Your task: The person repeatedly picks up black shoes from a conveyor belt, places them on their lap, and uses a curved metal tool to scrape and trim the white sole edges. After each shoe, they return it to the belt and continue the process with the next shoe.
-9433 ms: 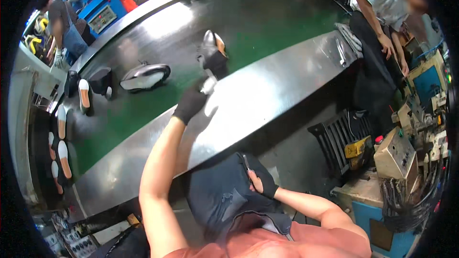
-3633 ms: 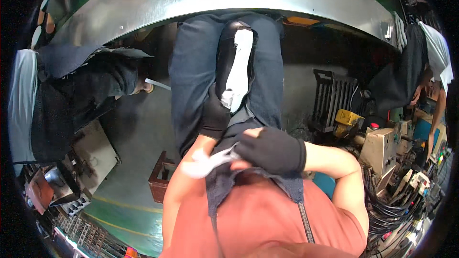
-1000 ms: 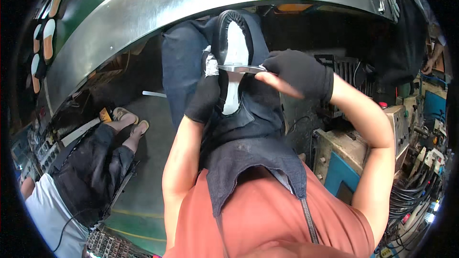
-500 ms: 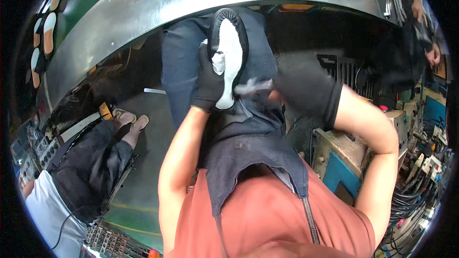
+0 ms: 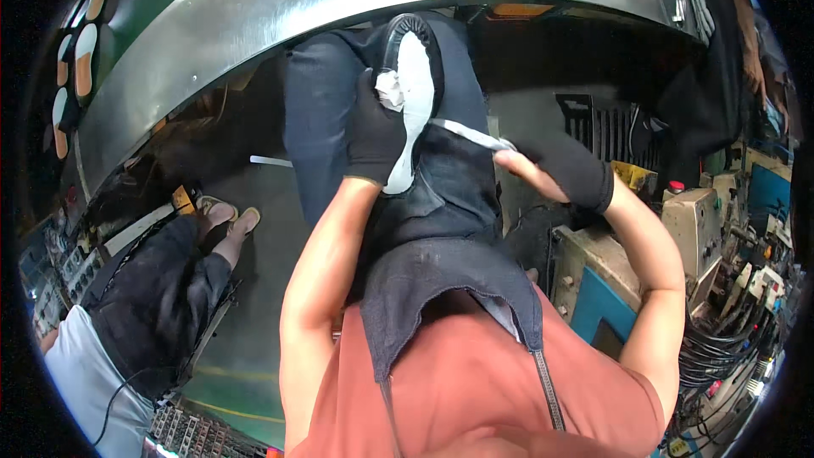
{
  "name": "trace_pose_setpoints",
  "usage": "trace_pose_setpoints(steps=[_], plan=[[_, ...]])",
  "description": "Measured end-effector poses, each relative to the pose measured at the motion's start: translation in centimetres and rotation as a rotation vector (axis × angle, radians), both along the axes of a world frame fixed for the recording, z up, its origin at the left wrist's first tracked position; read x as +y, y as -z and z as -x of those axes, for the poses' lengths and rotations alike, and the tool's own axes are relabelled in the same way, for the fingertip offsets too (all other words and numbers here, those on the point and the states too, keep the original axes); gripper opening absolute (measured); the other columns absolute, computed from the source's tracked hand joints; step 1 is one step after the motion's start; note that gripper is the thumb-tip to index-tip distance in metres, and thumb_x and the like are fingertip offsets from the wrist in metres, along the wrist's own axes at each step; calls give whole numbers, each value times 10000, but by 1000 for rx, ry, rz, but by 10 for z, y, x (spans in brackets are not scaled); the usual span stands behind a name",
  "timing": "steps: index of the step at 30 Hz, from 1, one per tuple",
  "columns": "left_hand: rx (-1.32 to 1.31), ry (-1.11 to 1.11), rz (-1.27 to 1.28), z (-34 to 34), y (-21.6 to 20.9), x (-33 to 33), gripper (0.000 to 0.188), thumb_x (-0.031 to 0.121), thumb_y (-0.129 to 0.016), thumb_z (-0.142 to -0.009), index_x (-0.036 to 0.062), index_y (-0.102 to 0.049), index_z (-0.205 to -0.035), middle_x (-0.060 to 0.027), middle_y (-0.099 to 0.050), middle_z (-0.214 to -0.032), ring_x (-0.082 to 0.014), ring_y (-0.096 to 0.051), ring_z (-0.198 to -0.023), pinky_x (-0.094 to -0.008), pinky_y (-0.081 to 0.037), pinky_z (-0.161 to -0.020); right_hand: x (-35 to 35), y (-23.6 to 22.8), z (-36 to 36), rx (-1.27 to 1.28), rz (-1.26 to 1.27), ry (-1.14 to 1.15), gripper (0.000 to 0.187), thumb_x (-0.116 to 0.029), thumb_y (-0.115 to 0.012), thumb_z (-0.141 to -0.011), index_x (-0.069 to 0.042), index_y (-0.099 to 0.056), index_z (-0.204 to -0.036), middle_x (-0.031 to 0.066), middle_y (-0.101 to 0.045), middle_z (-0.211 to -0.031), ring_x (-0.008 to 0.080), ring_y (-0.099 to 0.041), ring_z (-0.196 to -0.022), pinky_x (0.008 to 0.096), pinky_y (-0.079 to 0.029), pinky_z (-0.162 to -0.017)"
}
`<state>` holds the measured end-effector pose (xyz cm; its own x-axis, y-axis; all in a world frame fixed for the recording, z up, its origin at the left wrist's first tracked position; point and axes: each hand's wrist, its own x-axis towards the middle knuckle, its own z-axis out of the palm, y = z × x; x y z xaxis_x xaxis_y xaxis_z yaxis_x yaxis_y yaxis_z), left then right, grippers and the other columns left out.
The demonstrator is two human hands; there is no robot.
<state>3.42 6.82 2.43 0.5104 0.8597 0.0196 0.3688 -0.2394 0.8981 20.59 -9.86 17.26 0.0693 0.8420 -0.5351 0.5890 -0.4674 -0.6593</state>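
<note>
A black shoe upper (image 5: 392, 44) sits sole side up over my lap, its gathered edge framing a long white insole (image 5: 414, 76). My left hand (image 5: 375, 131), in a black fingerless glove, is closed around the shoe's left side. Beside its fingers lies a crumpled white scrap (image 5: 389, 91). To the right of the shoe, my right hand (image 5: 560, 165), gloved the same way, pinches a slim whitish tool (image 5: 469, 133). The tool's far tip reaches the insole's right edge; whether it touches cannot be made out. Exactly what kind of tool it is does not show.
A curved metal bench (image 5: 280, 0) spans the far side beyond my knees. Insoles (image 5: 86, 59) stand at the far left. Another person (image 5: 153, 297) sits at lower left. Machine boxes (image 5: 691, 229) and bundled cables (image 5: 721, 348) crowd the right.
My right hand, blurred before, has moved slightly down and its thumb now shows. The whitish tool now slants from the shoe's edge down to the right. The left hand still holds the shoe.
</note>
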Motion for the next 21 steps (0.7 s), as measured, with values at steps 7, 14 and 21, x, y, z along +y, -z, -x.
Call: trace_pose_setpoints(steps=[7,14,21], plan=[[170,-314,-539,-14,25,-32,539,404,-601,-883,14,-479,-1234,-240,-592,-1093,-342,-604,-991,-425,-469,-856,72,-32,24,1,-745,-453,366,-369,-527,-938,-16,-606,-876,211,-608,-841,392,-606,-785,444,-487,-683],[-60,357,67,33,-8,-2,764,308,-833,-659,2,-442,-1239,-178,-583,-1089,-232,-565,-1024,-375,-443,-920,43,-36,35,-238,-432,-196,320,-342,-518,-946,-52,-646,-907,216,-631,-761,400,-636,-716,484,-495,-633],[-110,333,203,34,-27,-1,1138,361,-858,-634,-23,-148,-1436,-231,-302,-1434,-334,-307,-1356,-420,-286,-1107,12,18,10,-32,-137,180,405,-380,-451,-986,-8,-595,-913,163,-577,-656,282,-615,-637,362,-481,-607]])
